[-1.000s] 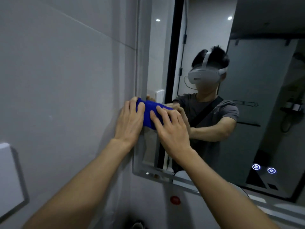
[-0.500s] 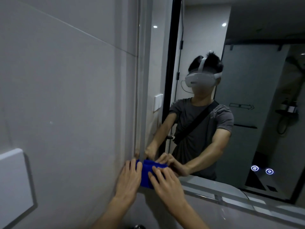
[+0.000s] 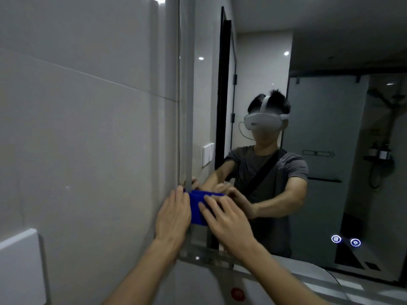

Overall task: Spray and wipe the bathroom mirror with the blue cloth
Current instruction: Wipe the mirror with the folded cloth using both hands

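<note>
- The blue cloth (image 3: 197, 209), folded into a thick pad, is pressed flat against the left edge of the mirror (image 3: 308, 106), near its lower corner.
- The left hand (image 3: 174, 214) is laid on the cloth's left side with straight fingers, partly over the mirror's frame.
- The right hand (image 3: 226, 219) is spread flat over its right side; nothing is gripped.
- Smooth, glossy grey wall tiles (image 3: 88, 128) adjoin the mirror.
- Two lit round touch icons (image 3: 345, 240) are seen low on the glass.
</note>
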Available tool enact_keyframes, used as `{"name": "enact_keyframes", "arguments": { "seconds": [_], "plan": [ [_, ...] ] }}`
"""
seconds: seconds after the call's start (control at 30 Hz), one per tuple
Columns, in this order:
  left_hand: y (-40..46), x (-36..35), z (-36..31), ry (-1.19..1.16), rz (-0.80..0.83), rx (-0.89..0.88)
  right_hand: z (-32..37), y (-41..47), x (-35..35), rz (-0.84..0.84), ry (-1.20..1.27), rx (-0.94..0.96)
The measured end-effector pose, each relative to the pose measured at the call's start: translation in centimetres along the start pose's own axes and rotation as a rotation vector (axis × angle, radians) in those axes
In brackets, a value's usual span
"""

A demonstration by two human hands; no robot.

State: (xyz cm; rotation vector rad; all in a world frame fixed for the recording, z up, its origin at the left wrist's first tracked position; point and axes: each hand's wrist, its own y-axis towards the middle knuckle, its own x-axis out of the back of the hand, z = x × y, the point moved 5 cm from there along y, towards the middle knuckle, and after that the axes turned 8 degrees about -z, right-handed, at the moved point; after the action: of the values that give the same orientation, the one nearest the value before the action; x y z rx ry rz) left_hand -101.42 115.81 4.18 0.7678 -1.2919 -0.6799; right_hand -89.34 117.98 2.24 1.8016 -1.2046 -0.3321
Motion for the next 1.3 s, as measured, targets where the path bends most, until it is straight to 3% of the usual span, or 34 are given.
{"name": "enact_keyframes", "arguments": {
  "seconds": [0.17, 0.3, 0.4, 0.67, 0.9, 1.17, 1.3],
  "plan": [
    [8.5, 6.1, 1.5, 0.152, -0.232, -0.054, -6.3, 8.2, 2.6, -0.069, -0.082, -0.032],
    [14.1, 9.2, 2.8, 0.198, -0.241, -0.031, -10.4, 14.2, 3.6, -0.038, -0.132, -0.054],
    [17.6, 11.0, 3.8, 0.185, -0.334, -0.065, -12.9, 18.0, 4.0, -0.009, -0.142, -0.07],
    [26.1, 16.1, 4.8, 0.267, -0.433, -0.07, -18.1, 26.4, 6.2, -0.129, -0.233, -0.107],
    [32.1, 20.3, 5.9, 0.167, -0.542, -0.125, -22.5, 33.1, 8.0, -0.152, -0.296, -0.141],
    [35.3, 23.3, 4.3, 0.201, -0.651, -0.159, -26.4, 36.2, 9.8, -0.193, -0.313, -0.173],
    [35.9, 23.5, 2.5, 0.087, -0.658, -0.24, -28.6, 35.1, 11.4, -0.221, -0.315, -0.189]
  ]
}}
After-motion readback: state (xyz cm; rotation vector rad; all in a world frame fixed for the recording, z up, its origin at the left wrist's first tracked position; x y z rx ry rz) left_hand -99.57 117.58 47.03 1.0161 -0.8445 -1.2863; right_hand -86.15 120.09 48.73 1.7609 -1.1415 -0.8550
